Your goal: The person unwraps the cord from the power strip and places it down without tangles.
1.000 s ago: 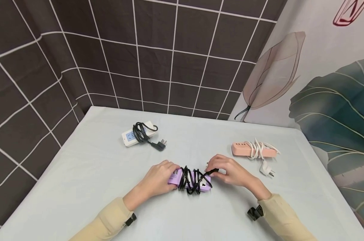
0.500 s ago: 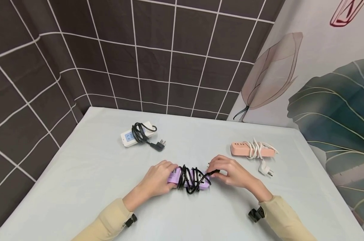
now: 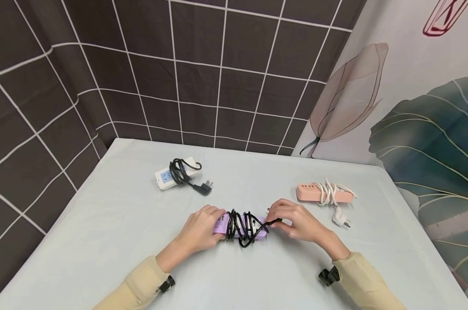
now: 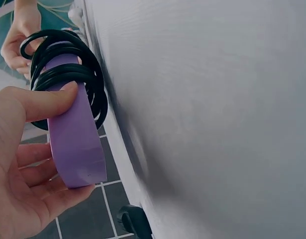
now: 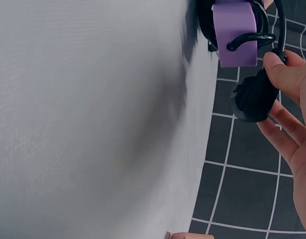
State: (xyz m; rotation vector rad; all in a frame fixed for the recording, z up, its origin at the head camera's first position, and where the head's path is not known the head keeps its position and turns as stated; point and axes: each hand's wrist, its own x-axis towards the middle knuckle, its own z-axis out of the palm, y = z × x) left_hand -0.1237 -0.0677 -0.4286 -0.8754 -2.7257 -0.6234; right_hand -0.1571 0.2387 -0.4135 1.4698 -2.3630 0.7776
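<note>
A purple power strip (image 3: pixel 220 226) lies between both hands in the head view, with a black cord (image 3: pixel 239 228) wound round it in several loops. My left hand (image 3: pixel 201 228) grips its left end, thumb on one side and fingers on the other, as the left wrist view shows. At the opposite end, my right hand (image 3: pixel 296 221) pinches the black plug (image 5: pixel 256 97) where the cord enters it. In the right wrist view the plug hangs just off the strip's end (image 5: pixel 236 35), and a length of cord crosses that end. The plug's prongs are mostly hidden by the fingers in the head view.
Behind and left on the pale table (image 3: pixel 234 275) lies a white power strip (image 3: pixel 162 182) with a coiled black cord (image 3: pixel 178 171) and black plug (image 3: pixel 203 188). Right of my right hand sits a pink power strip (image 3: pixel 308 192) wrapped in white cord (image 3: pixel 327 193), its white plug (image 3: pixel 339 216) in front.
My left hand and the purple power strip have shifted slightly left and away from me. The right hand stays nearly in place, still pinching the plug.
</note>
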